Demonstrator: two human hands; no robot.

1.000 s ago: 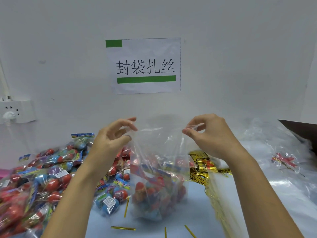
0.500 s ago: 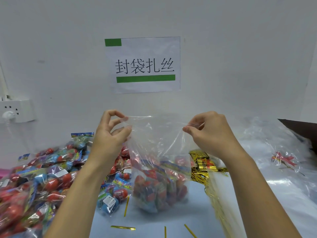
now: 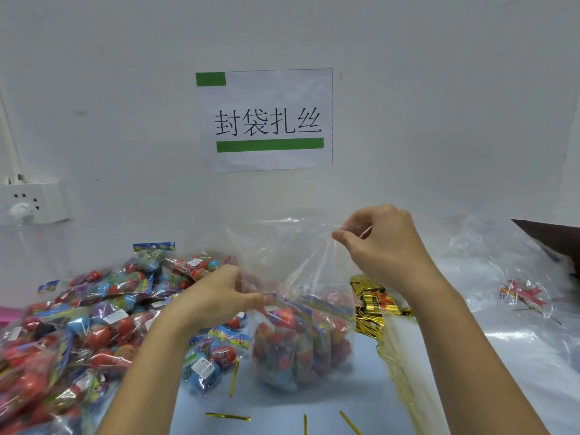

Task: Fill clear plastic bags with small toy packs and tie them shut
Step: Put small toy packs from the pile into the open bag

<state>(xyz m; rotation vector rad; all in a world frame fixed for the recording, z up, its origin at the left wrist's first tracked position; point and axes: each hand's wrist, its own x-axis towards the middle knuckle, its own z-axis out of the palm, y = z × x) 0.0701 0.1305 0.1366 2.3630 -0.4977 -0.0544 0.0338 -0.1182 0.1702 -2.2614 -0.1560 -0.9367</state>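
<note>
A clear plastic bag (image 3: 292, 255) stands on the blue table, its lower half full of small red and blue toy packs (image 3: 301, 343). My right hand (image 3: 383, 243) pinches the bag's top right corner and holds it up. My left hand (image 3: 219, 296) is lower, at the bag's left side just above the toys, with fingers curled round the plastic. The bag's mouth is still spread between the two hands.
A big heap of loose toy packs (image 3: 78, 328) covers the table's left side. Gold twist ties (image 3: 376, 306) lie bundled right of the bag, with single ties (image 3: 227, 416) near the front edge. Spare clear bags (image 3: 508, 309) lie at the right. A wall socket (image 3: 28, 202) is at far left.
My left hand let go of the bag's top left corner and dropped to grip the bag lower down, just above the toys. My right hand kept its pinch on the top right corner.
</note>
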